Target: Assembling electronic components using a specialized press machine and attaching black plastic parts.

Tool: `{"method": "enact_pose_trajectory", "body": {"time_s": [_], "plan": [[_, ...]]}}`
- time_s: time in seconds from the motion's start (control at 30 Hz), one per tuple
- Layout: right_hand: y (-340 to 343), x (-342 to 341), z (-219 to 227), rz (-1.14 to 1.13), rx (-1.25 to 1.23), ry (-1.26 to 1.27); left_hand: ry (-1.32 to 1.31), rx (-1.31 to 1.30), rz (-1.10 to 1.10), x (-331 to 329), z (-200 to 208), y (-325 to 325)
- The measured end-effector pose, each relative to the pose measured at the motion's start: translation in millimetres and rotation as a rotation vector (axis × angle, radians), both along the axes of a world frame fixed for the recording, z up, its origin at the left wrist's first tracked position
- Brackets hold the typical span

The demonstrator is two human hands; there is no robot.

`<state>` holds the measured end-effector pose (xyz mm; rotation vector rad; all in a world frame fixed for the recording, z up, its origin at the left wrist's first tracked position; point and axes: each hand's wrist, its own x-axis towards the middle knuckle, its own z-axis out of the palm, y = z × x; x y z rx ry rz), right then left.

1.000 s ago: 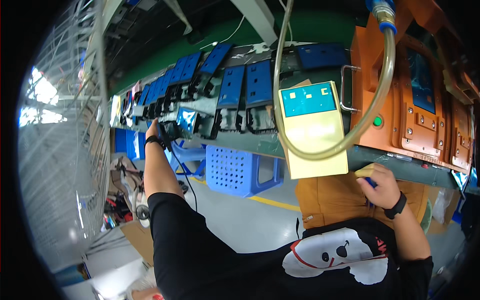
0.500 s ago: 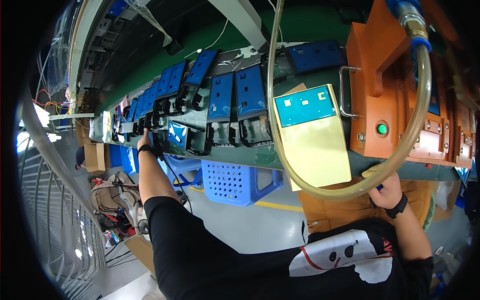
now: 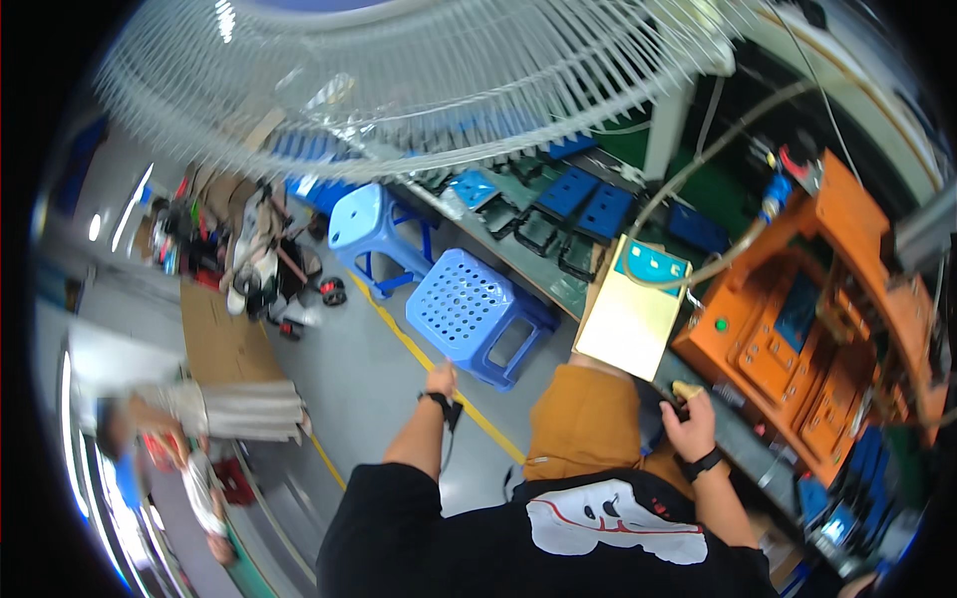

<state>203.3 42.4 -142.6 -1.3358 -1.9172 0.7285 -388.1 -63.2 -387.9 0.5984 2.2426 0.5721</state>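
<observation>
My left hand [image 3: 441, 380] hangs over the floor just short of the perforated blue stool [image 3: 461, 299]. A black strap and a cord are at its wrist; its fingers are too small and blurred to read. My right hand [image 3: 692, 424] is at the bench edge, fingers curled around a small yellowish piece [image 3: 686, 390], which I cannot identify further. Beyond it a pale yellow board [image 3: 626, 324] lies slanted over the bench edge, with a teal panel [image 3: 650, 265] with cutouts at its far end. To the right stands an orange machine [image 3: 743, 349] with a green button.
A white fan guard [image 3: 399, 110] fills the upper left. Blue panels [image 3: 568, 191] and black frames [image 3: 578, 256] line the bench. A clear hose [image 3: 688, 164] loops over it. Another blue stool [image 3: 369, 224], a stroller [image 3: 254, 229] and a person [image 3: 199, 498] are to the left.
My view has swung left, bringing in the fan and more floor. My left hand has come back from the row of frames on the bench. My right hand stays near the bench edge.
</observation>
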Motion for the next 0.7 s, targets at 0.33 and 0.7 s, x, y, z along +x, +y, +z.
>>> {"method": "enact_pose_trajectory", "body": {"time_s": [0.33,0.7], "plan": [[-8,-24,15,0.191,0.014,-0.024,-0.329,-0.193,0.618,182,38,-205],[67,-547,46,0.38,-0.058,0.136,-0.338,0.335,0.647,-79,111,-176]]}}
